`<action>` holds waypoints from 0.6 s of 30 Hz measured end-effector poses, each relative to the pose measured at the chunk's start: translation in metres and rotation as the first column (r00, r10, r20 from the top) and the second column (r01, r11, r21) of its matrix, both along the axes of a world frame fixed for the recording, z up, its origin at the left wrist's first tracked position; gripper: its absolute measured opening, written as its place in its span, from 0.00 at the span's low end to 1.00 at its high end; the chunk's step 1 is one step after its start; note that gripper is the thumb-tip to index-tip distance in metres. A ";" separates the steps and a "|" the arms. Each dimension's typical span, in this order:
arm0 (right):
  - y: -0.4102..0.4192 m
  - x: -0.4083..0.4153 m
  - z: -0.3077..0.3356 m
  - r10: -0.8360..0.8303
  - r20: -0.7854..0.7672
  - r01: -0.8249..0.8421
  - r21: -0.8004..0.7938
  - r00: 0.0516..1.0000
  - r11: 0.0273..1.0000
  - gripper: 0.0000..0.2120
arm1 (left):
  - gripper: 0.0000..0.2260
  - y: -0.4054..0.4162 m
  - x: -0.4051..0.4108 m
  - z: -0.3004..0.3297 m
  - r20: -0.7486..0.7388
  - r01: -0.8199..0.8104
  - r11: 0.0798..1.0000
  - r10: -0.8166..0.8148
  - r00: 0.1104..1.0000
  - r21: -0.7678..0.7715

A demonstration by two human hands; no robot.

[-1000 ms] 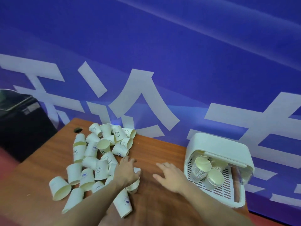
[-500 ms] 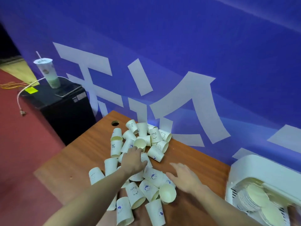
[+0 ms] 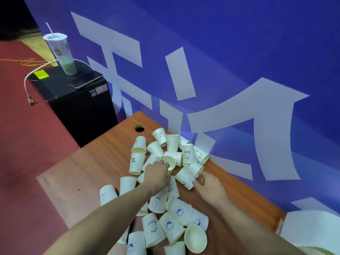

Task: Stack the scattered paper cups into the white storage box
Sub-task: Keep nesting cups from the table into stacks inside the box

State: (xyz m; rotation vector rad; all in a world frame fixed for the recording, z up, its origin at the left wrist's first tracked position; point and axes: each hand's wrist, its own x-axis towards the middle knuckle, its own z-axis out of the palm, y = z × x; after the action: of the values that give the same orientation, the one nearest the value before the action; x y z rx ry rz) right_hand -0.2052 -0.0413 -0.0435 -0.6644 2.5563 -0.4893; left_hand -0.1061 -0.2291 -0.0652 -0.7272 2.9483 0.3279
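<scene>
While both forearms reach in from the bottom edge, the nearest paper cups lie on their sides on the wooden table, one with its open mouth turned up toward the camera. At the lower right corner a rounded part of the white storage box shows, cut off by the frame, well apart from the heap. Farther in, the right hand rests at the right edge of the heap, its thumb and fingertips touching a tipped cup; whether it actually grips that cup I cannot tell. The left hand lies palm down over the middle of the heap, fingers curled onto the rim of a cup with its mouth facing up. Beyond it more cups are scattered toward a round hole in the table and the blue wall. Left of the table stands a black cabinet carrying a tall drink with a straw.
</scene>
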 end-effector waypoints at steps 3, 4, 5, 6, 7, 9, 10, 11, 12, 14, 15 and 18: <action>-0.008 -0.009 -0.017 -0.071 0.038 0.071 0.017 0.997 0.997 0.17 | 0.15 -0.004 -0.006 -0.013 0.018 0.027 0.998 -0.026 0.999 -0.053; -0.009 -0.012 -0.024 -0.105 0.045 0.104 0.020 0.994 0.994 0.17 | 0.15 -0.005 -0.007 -0.017 0.022 0.043 0.996 -0.041 0.999 -0.079; -0.011 -0.016 -0.031 -0.146 0.053 0.146 0.012 0.988 0.989 0.17 | 0.14 -0.005 -0.009 -0.021 0.027 0.059 0.993 -0.057 0.998 -0.099; -0.014 -0.019 -0.035 -0.197 0.067 0.198 -0.009 0.978 0.980 0.17 | 0.14 -0.005 -0.009 -0.024 0.028 0.071 0.991 -0.068 0.997 -0.110; -0.017 -0.024 -0.040 -0.255 0.097 0.259 -0.033 0.962 0.965 0.18 | 0.14 -0.005 -0.011 -0.029 0.029 0.079 0.990 -0.076 0.997 -0.116; -0.024 -0.035 -0.047 -0.358 0.187 0.375 -0.065 0.915 0.925 0.18 | 0.14 -0.005 -0.015 -0.036 0.031 0.082 0.989 -0.079 0.996 -0.122; -0.028 -0.040 -0.051 -0.394 0.241 0.424 -0.084 0.887 0.902 0.18 | 0.14 -0.006 -0.017 -0.039 0.038 0.084 0.989 -0.080 0.996 -0.125; -0.032 -0.045 -0.054 -0.419 0.296 0.468 -0.119 0.858 0.876 0.17 | 0.14 -0.006 -0.019 -0.042 0.038 0.087 0.988 -0.082 0.996 -0.125; -0.034 -0.049 -0.057 -0.436 0.348 0.509 -0.153 0.830 0.847 0.15 | 0.14 -0.006 -0.021 -0.043 0.034 0.089 0.988 -0.086 0.996 -0.126; -0.040 -0.055 -0.067 -0.467 0.432 0.580 -0.177 0.772 0.795 0.10 | 0.14 -0.007 -0.025 -0.047 0.029 0.089 0.987 -0.086 0.996 -0.134; -0.042 -0.056 -0.070 -0.479 0.454 0.603 -0.179 0.751 0.777 0.09 | 0.14 -0.008 -0.026 -0.048 0.027 0.087 0.986 -0.084 0.996 -0.139; -0.047 -0.060 -0.081 -0.518 0.461 0.643 -0.164 0.720 0.748 0.08 | 0.15 -0.010 -0.028 -0.055 0.071 0.089 0.985 -0.079 0.994 -0.147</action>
State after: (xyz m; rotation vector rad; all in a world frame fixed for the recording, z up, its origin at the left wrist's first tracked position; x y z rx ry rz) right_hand -0.2657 -0.0882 -0.1249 0.1961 2.2657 -1.1398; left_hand -0.1343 -0.2391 -0.1205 -0.6136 2.9553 0.0747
